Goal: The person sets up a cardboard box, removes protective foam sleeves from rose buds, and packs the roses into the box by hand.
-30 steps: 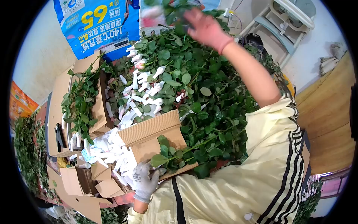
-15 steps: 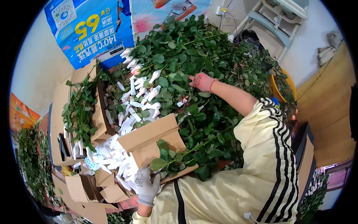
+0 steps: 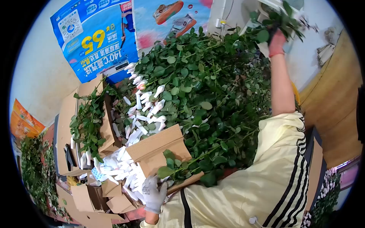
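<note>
My right hand [image 3: 276,41], in a pink and dark glove, is raised at the upper right, its fingers closed round a leafy stem [image 3: 291,23]. My left hand [image 3: 153,193], in a pale grey glove, rests at the near edge of a folded cardboard wrapper [image 3: 159,146]; its fingers are bent against the edge, and what they grip is hard to make out. Leafy rose stems [image 3: 203,161] lie on the wrapper and run to the right. Behind it spreads a big heap of green stems [image 3: 213,83], with white-sleeved buds [image 3: 159,91] along its left side.
White paper sleeves [image 3: 131,178] lie left of the wrapper. Farther left are a cardboard box [image 3: 68,125] with stems across it and cut cardboard pieces [image 3: 81,197]. A blue poster bag [image 3: 95,41] stands behind. At the upper right is a pale chair frame [image 3: 262,17].
My right hand has swung from over the heap to the upper right and now holds a leafy stem. My left hand has stayed at the wrapper. The view has shifted slightly.
</note>
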The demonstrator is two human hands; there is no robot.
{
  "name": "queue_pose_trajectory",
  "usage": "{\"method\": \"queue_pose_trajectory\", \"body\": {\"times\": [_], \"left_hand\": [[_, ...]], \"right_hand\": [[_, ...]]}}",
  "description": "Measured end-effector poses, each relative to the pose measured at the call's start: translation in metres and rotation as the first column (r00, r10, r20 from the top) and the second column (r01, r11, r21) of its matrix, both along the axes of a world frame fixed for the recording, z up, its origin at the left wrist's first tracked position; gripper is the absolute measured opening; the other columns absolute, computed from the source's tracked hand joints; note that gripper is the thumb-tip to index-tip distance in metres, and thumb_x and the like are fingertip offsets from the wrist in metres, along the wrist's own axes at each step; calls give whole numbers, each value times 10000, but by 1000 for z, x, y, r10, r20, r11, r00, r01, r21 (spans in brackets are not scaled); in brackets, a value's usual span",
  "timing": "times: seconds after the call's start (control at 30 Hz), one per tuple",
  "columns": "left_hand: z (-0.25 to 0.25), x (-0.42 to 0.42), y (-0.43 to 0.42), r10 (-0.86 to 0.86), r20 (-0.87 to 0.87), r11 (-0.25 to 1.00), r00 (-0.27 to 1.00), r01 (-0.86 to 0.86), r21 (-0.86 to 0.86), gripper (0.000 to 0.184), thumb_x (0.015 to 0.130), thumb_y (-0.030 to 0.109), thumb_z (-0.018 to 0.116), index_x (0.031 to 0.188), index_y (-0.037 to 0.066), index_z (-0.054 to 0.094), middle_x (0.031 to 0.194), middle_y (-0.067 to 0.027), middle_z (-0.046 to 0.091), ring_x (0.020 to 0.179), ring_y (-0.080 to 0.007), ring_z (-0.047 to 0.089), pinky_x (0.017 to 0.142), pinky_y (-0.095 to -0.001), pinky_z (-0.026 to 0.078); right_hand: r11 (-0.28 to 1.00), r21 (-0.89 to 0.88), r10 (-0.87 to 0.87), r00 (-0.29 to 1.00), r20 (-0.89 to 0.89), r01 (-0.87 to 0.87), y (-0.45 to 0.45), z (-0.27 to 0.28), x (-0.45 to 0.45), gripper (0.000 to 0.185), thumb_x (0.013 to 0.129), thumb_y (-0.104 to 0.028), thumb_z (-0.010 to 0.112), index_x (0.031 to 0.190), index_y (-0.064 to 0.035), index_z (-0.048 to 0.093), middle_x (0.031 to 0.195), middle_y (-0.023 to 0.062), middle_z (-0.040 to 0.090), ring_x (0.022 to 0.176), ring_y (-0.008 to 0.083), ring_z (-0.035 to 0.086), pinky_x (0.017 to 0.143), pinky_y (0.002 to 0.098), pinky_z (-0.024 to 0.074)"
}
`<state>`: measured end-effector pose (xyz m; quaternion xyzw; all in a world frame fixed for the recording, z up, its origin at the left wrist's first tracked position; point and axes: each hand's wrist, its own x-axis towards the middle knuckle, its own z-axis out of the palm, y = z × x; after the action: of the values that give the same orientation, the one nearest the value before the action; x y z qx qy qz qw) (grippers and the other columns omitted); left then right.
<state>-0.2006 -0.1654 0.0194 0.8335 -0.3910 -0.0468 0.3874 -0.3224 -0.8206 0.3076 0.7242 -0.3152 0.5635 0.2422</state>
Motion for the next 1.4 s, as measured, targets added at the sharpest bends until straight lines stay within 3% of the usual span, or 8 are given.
{"method": "queue_pose_trajectory", "body": {"times": [0.17, 0.37, 0.5, 0.63, 0.73, 0.93, 1.0, 1.4], "left_hand": [[6, 1, -2, -3, 25, 1000, 1000, 3, -24, 329, 678, 154, 677, 956, -1, 593, 955, -183, 603, 875, -353, 564, 781, -419, 444], [-6, 4, 0, -30, -91, 999, 995, 31, 16, 342, 685, 152, 676, 978, -5, 595, 1007, -201, 602, 911, -368, 563, 812, -420, 447], [1, 2, 2, -48, -157, 999, 986, 50, 7, 337, 689, 145, 671, 977, -9, 589, 1015, -213, 594, 911, -375, 563, 813, -429, 447], [-1, 2, 5, -73, -12, 996, 997, 74, 45, 325, 699, 134, 660, 976, -16, 582, 1034, -222, 585, 929, -378, 557, 829, -427, 446], [2, -1, 3, -48, -24, 999, 999, 48, -19, 309, 702, 130, 654, 958, -24, 577, 1032, -223, 581, 932, -378, 556, 823, -422, 449], [8, 1, 1, -52, -93, 998, 994, 55, 36, 306, 708, 126, 647, 965, -23, 574, 1027, -224, 578, 928, -377, 554, 824, -424, 445], [8, 1, 2, -61, -104, 994, 993, 70, 89, 314, 709, 128, 648, 974, -24, 574, 1039, -227, 578, 934, -378, 555, 828, -423, 444], [3, 2, 4, -73, -24, 995, 997, 75, 63, 360, 737, 157, 636, 1025, -42, 553, 1056, -236, 576, 946, -392, 550, 842, -430, 441]], "right_hand": [[522, 64, 581, 410, 703, -851, 28, 25, -70, 266, 914, -269, 483, 990, -52, 616, 874, 79, 640, 735, 183, 618, 685, 310, 484], [432, 256, 600, 487, 635, -865, -7, -94, -38, 323, 897, -180, 471, 1190, -56, 523, 1176, 122, 568, 1074, 287, 541, 895, 392, 439], [988, 70, -93, 889, -448, 138, 48, -108, -9, 494, 802, -258, 543, 1260, -86, 475, 1316, 200, 446, 1226, 343, 418, 1014, 428, 349], [866, 199, -345, 837, -426, 458, 14, -35, -24, 287, 796, -265, 536, 964, -57, 641, 982, 188, 647, 889, 372, 599, 861, 421, 452], [961, 55, 213, 854, 474, -271, 37, 34, -58, 404, 872, -393, 474, 976, -40, 641, 1006, 130, 659, 947, 322, 613, 869, 382, 451], [783, -191, -621, 764, -178, 592, 29, 34, -83, 347, 938, -287, 405, 1210, -130, 552, 1252, 76, 557, 1144, 284, 503, 1000, 410, 341], [941, -181, 294, 956, 9, -287, -41, -22, -76, 473, 832, -262, 544, 1268, -92, 480, 1320, 110, 472, 1200, 311, 432, 1039, 400, 310], [989, -141, -105, 915, -389, 53, 44, -49, -28, 325, 807, -149, 517, 1113, -39, 532, 1040, 168, 577, 1000, 287, 552, 893, 401, 422]]}}
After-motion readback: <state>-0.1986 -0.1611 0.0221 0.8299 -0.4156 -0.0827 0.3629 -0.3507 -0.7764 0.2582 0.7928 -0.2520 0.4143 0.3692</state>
